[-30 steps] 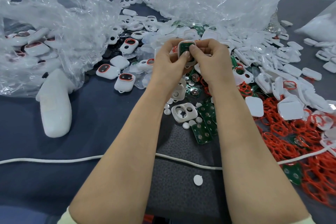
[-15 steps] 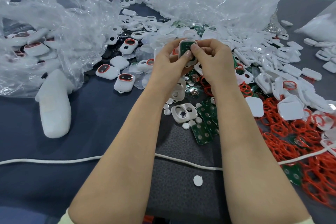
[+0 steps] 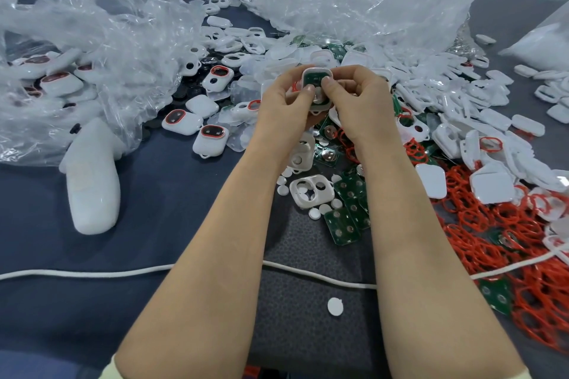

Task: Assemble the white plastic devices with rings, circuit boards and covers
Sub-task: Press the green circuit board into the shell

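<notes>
Above the middle of the table I hold a white device shell (image 3: 317,77) with a green circuit board seated inside it. My left hand (image 3: 283,104) grips its left side and my right hand (image 3: 357,98) grips its right side. Both thumbs press down on the board near its round metal contact. Below my hands lie an empty white shell with two holes (image 3: 311,191), loose green circuit boards (image 3: 348,209) and small white discs. Red rings (image 3: 492,224) are heaped at the right. White covers (image 3: 431,184) lie among them.
Finished devices with red rings (image 3: 212,135) lie at the centre left. Crumpled clear plastic bags (image 3: 77,49) fill the left and the back. A white plastic bottle (image 3: 92,181) lies at the left. A white cord (image 3: 154,271) crosses the near table. White parts are piled at the right.
The device has sunk slightly in my hands and my thumbs have shifted lower on the circuit board. The arms stay where they were.
</notes>
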